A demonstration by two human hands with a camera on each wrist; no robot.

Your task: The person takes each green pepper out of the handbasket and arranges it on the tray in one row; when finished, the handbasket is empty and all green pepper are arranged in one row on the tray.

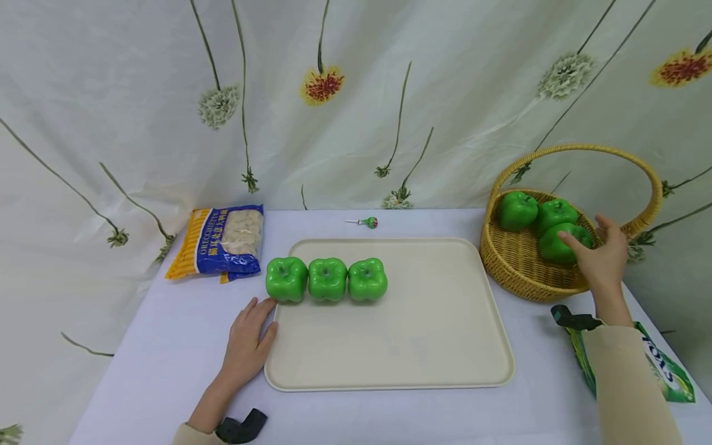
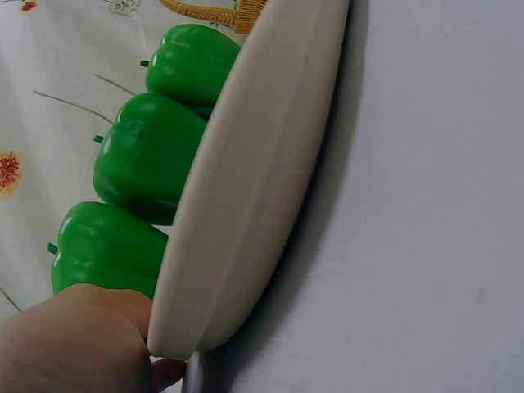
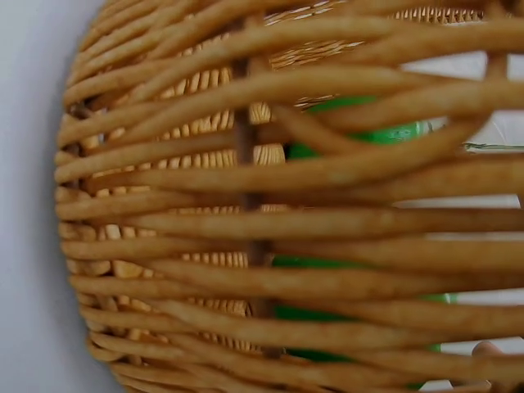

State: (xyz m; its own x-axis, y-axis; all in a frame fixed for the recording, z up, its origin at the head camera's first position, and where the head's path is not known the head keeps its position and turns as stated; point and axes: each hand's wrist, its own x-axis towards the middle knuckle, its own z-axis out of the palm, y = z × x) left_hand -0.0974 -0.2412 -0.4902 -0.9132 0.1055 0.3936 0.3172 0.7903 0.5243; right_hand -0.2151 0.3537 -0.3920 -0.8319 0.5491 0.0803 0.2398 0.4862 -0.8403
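My left hand rests with its fingers extended at the left rim of the cream tray, its fingertips close below the leftmost green bell pepper. Beside that pepper stand a second bell pepper and a third bell pepper, in a row along the tray's upper left. My right hand reaches over the wicker basket, thumb and fingers spread apart by the front bell pepper. Two more peppers lie behind it in the basket. In the right wrist view, basket weave hides most of the hand.
A blue and yellow pasta bag lies left of the tray. Behind the tray is a small lollipop. The basket's tall arched handle rises beside my right hand. A green packet lies partly under my right sleeve.
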